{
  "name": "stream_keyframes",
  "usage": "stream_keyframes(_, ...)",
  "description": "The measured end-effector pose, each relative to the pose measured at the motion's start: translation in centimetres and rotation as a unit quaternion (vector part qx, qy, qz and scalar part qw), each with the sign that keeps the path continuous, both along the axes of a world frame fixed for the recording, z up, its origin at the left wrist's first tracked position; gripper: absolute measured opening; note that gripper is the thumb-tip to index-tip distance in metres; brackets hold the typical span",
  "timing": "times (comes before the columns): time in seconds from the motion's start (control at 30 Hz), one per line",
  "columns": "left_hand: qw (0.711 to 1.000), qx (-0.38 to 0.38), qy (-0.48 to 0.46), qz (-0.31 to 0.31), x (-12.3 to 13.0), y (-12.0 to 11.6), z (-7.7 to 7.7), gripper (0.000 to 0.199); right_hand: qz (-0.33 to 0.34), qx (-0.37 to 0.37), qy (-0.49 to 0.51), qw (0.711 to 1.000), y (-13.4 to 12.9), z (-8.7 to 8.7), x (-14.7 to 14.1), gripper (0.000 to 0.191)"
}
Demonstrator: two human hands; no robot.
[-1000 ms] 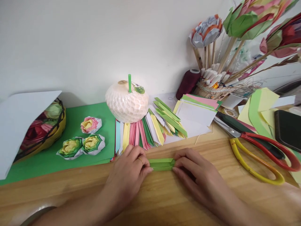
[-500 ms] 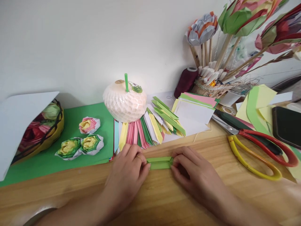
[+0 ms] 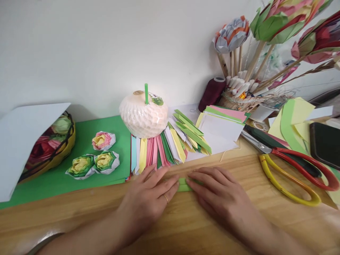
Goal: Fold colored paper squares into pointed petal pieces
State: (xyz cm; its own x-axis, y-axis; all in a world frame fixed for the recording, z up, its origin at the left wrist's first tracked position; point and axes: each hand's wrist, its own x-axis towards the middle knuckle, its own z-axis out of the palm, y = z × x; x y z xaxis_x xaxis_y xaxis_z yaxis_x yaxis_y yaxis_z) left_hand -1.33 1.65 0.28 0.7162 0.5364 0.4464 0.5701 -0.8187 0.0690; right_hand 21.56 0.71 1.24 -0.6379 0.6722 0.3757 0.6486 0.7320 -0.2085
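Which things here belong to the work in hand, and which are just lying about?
In hand: green paper strip, touched by left hand and right hand; likely related, the folded strips.
Lying about, seemingly: scissors, phone, thread spool, white textured object.

We log even, moderately bright light, source uncertain; the wall (image 3: pixel 92 49) reads pale grey, brightest just behind the white ornament (image 3: pixel 143 117), which shows small glossy highlights; soft shadow on the wall beside the basket (image 3: pixel 69 141), back left of the desk (image 3: pixel 172 228); glare toward the desk's near left corner; left hand (image 3: pixel 150 198) and right hand (image 3: pixel 221 193) slightly soft; we note wide-angle stretch toward the right edge, paper flowers (image 3: pixel 281 26) included.
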Motion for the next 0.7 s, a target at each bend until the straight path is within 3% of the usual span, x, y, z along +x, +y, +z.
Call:
stream_keyframes(0.17,0.997,0.044,0.062,-0.026,-0.1,-0.5,0.1,0.035,0.016,0.029,-0.024,0.999,0.0,0.5,0.4,0.032)
stream_keyframes(0.37,0.995,0.077,0.059,-0.024,0.2,-0.7,0.1,0.035,0.11,0.011,-0.049,0.993,-0.6,0.5,-0.2,0.035)
stream_keyframes(0.5,0.992,0.085,0.078,-0.046,-0.1,-0.5,0.1,0.039,0.094,-0.029,-0.062,0.993,-0.8,0.5,-0.4,0.04)
stream_keyframes(0.7,0.986,0.063,0.13,-0.081,-1.0,-0.3,0.0,0.034,0.087,-0.03,-0.069,0.993,-0.8,0.5,-0.3,0.039)
